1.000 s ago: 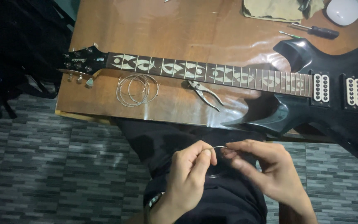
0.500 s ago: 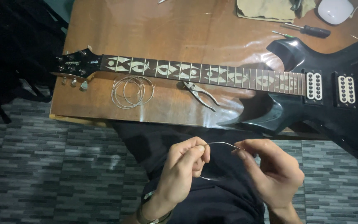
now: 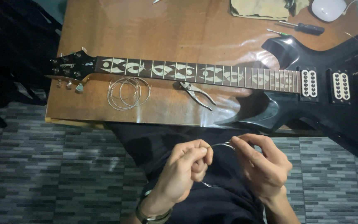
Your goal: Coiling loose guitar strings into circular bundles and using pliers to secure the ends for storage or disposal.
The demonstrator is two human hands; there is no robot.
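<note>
Thin curved metal string (image 3: pixel 222 144) pinched between both hands (image 3: pixel 224 168) below a glossy black guitar (image 3: pixel 332 108).

You had no packages, signs or screens in view; only a small pale logo mark sat on the guitar headstock (image 3: pixel 69 66), at 10 o'clock.

Guitar (image 3: pixel 212 76) lies across tabletop (image 3: pixel 154 25); string coil (image 3: pixel 128 93) & pliers (image 3: pixel 195 93) just near of neck, screwdriver (image 3: pixel 301 28) far right.
</note>
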